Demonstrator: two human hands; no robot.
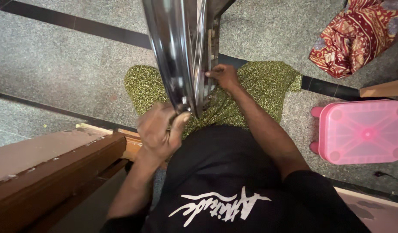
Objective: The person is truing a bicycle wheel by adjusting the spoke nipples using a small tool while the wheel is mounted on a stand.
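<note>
Gripping wheel rim — 2 hands: left hand, right hand.

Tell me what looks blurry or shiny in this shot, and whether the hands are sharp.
Head view: the wheel rim is smeared with blur near the top and shows bright glare streaks; the left hand is slightly soft, the right hand sharper; the pink stool glows at its centre.
</note>
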